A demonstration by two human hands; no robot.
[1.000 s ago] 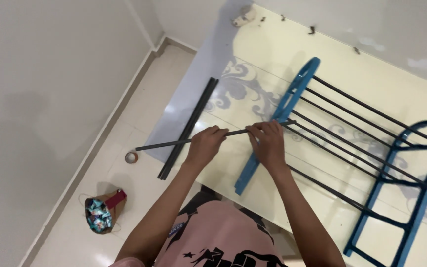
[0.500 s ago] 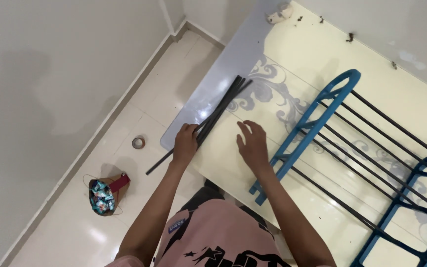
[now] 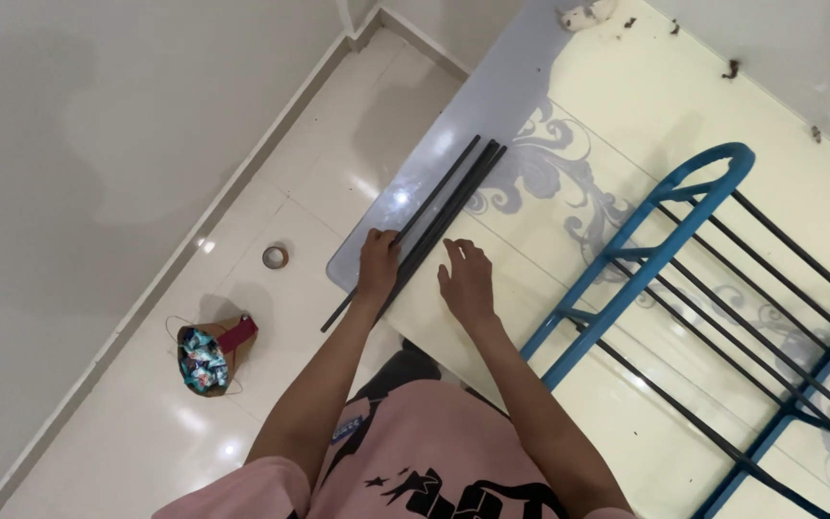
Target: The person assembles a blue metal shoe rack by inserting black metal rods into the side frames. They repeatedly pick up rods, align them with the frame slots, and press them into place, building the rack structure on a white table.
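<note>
Here, black rods are seen lying along the table edge, their long axis running away from the person; the left hand rests on them (fingers loosely spread), the right hand flat beside, empty.

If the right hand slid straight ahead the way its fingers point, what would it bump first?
Probably the black rods. The right hand lies flat, fingers pointing up-left, and the rods lie just past its fingertips.
</note>
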